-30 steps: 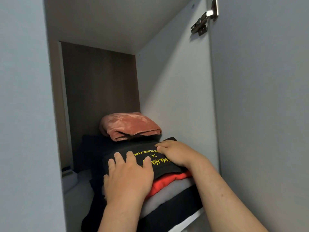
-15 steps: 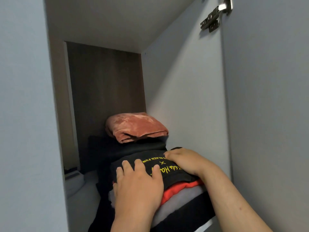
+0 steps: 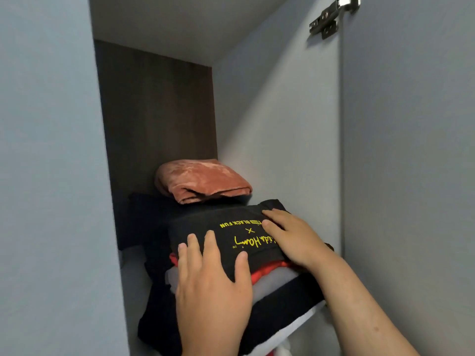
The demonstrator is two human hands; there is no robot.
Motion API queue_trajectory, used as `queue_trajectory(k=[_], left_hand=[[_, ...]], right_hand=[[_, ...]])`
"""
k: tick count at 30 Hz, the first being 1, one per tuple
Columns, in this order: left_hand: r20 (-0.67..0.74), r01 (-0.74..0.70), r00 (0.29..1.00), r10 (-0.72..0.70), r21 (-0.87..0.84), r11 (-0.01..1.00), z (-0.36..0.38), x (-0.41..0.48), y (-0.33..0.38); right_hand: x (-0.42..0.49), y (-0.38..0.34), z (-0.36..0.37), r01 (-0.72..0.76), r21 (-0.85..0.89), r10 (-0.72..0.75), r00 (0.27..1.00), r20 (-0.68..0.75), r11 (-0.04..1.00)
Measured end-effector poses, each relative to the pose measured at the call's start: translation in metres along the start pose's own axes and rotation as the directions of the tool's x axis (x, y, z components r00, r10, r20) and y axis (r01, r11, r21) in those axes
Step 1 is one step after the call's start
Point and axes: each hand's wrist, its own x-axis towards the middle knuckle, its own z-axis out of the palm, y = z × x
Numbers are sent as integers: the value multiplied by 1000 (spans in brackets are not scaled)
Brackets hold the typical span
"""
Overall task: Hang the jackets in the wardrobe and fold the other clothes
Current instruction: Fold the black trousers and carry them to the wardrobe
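Left hand (image 3: 213,286) and right hand (image 3: 291,238) pressed flat, gripping nothing, on black printed T-shirt (image 3: 205,224); stack (image 3: 280,280) beneath seemingly overhung shelf (image 3: 303,322), might topple.

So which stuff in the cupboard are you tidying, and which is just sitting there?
Part of the job:
black shirt with yellow writing
left hand and right hand, both pressing on it
pile of folded clothes underneath

Just sitting there:
pink folded cloth at the back
door hinge
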Motion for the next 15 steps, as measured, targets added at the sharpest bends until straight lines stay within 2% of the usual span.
queue_trajectory(k=[7,9,12,15], left_hand=[[124,-124,984,131,-67,990,-11,-43,-10],[73,-246,963,258,-142,959,-14,-57,-13],[-75,-460,887,455,-217,861,-13,-86,-26],[-105,-522,842,529,-402,752,-10,-102,-37]], right_hand=[[-64,-11,-4,-50,-16,47,992,-115,999],[-91,-13,-2,-65,15,67,988,-139,998],[-133,-15,4,-36,10,37,982,-187,999],[-170,-14,15,-17,-15,13,979,-202,1000]])
